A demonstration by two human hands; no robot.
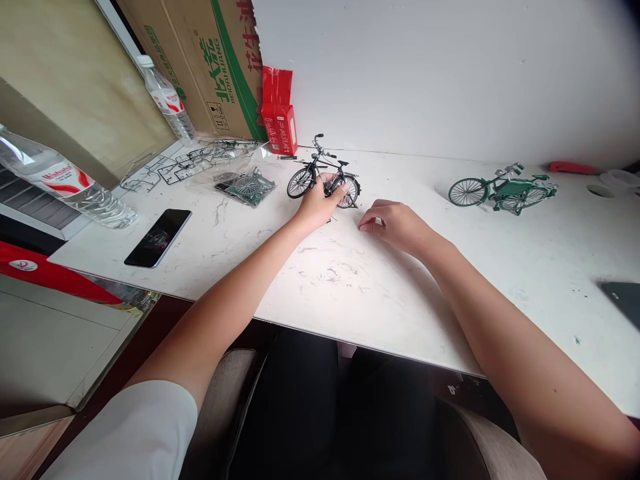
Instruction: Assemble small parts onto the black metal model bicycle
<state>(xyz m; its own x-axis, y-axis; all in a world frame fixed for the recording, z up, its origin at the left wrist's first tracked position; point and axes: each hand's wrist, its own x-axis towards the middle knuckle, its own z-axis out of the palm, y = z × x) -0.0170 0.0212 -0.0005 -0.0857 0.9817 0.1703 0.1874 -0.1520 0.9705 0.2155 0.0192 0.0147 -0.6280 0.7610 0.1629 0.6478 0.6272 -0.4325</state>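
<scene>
Ample room separates table edge (pixel 310 329) and left hand (pixel 317 204), pinching a black bicycle (pixel 325 163); right hand (pixel 399 225) curls, grip unclear.

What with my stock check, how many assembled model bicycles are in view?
2: the black bicycle in the left hand, and the green bicycle farther right on the table.

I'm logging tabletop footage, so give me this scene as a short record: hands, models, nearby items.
Left hand: holding a black model bicycle
Right hand: fingers curled; whether it holds anything is unclear
Other model: green bicycle, on the table's right side
Left of picture: phone, two clear bottles
Near left hand: packet of parts
Behind: red box, cardboard box
</scene>
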